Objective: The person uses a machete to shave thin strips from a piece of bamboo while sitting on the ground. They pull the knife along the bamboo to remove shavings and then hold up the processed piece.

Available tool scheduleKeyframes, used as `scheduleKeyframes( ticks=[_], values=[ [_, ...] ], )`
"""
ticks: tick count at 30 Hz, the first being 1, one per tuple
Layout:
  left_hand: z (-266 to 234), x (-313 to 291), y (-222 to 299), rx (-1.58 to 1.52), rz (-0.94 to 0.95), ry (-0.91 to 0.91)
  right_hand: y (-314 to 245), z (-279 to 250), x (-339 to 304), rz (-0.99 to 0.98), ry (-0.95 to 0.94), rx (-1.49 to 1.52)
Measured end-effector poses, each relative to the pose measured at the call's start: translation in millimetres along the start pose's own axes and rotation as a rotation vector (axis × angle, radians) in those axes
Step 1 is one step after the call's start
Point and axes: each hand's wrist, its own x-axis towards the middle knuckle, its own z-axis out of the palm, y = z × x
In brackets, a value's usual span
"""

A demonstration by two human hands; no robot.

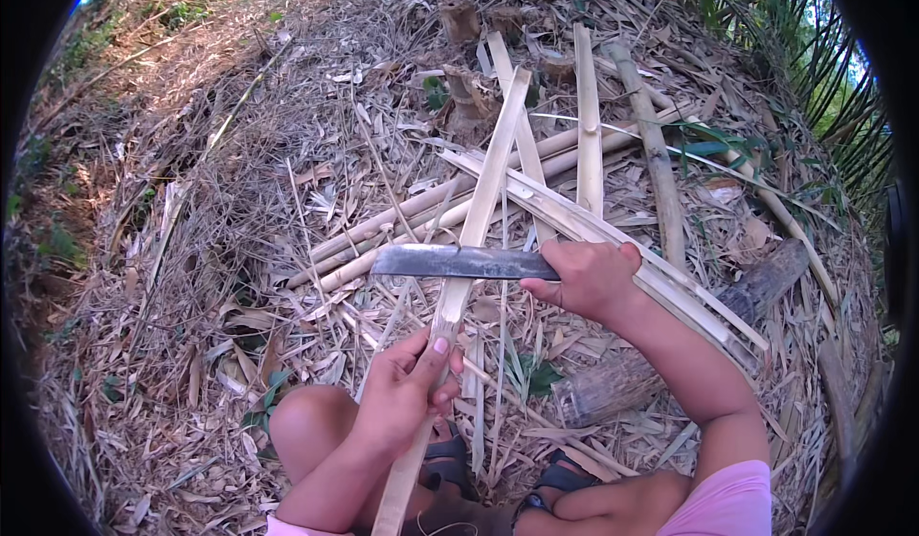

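Crosswise, one knife, one strip

Outdoor bamboo grove, leaf-littered ground

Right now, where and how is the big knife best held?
Probably take the knife at its right end, coming from the right, where the right grip is closed; any handle there is hidden. The long flat blade points left, across the pale strip, so that end looks safest.
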Motion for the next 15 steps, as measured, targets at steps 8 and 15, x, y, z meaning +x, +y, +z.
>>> scheduleKeyframes(
  ticks=[8, 15],
  values=[
    [10, -4, 1, 0.030, 0.041, 0.002, -29, 8, 5, -0.033, 0.124, 0.109],
    [11, -13, 1, 0.154, 0.018, -0.022, 42, 12, 0, 0.115, 0.039, -0.019]
  ],
)
